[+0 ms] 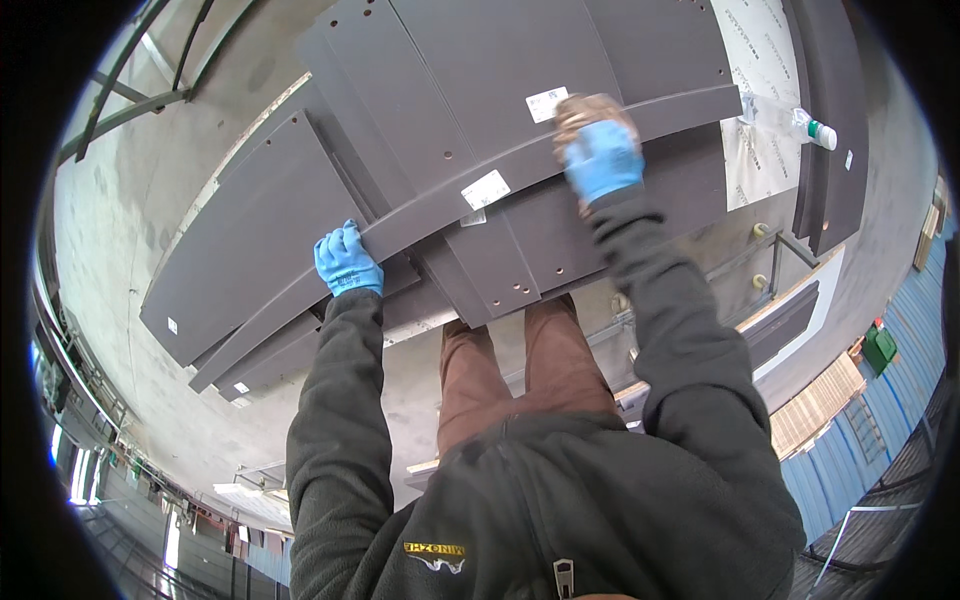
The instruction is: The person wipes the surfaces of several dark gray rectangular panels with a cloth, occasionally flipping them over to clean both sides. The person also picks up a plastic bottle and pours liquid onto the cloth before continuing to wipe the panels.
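A long, narrow dark grey board (420,215) lies slantwise across a stack of wider dark grey panels (500,70). My left hand (347,262), in a blue glove, is closed on the near edge of this board, left of its middle. Farther right, my right hand (603,160), also gloved in blue, presses a brown crumpled cloth (590,112) on the board. Motion smears that hand and the cloth, and its fingers are partly hidden. White labels (486,190) are stuck on the board and the panels, and several small round holes show in the panels.
A clear plastic bottle with a green-and-white cap (822,135) lies at the right beyond the board's end, by a printed white sheet (757,160). More dark panels (830,120) stand at far right. A metal frame (130,100) is at upper left; a wheeled rack (770,265) is near right.
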`<state>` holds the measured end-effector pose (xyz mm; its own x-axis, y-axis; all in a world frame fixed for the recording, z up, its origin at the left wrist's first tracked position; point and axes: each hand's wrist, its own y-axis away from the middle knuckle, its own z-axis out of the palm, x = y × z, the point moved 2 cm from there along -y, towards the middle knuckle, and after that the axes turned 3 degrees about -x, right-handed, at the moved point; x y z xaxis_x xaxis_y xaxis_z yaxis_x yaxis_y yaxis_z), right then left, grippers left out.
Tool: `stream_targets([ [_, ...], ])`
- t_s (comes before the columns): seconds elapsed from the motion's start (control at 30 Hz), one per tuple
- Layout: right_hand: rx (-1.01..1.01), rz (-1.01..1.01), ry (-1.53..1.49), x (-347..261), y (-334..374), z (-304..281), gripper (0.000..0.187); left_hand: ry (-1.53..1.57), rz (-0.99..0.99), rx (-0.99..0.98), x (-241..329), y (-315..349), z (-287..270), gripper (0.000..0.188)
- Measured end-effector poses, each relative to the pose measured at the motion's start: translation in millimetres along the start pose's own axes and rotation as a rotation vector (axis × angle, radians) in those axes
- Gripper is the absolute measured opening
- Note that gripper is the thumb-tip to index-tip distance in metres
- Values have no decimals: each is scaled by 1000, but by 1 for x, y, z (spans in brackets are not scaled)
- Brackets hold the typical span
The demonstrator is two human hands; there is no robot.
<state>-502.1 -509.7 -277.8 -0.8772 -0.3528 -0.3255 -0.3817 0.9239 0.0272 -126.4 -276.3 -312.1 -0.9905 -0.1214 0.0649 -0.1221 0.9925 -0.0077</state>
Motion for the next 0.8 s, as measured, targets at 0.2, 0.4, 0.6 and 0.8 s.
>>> stream_targets([
  [0.2,80,400,-102,60,-9,-1,9,-7,-49,-26,1,0,1,50],
  [0.4,-141,-175,-76,-80,35,50,14,5,5,6,2,-4,-3,47],
  [0.6,51,102,-75,43,-1,-16,9,-15,-2,-37,0,-1,1,53],
  [0.8,-84,-53,436,5,12,1,15,-5,-24,-23,0,1,2,52],
])
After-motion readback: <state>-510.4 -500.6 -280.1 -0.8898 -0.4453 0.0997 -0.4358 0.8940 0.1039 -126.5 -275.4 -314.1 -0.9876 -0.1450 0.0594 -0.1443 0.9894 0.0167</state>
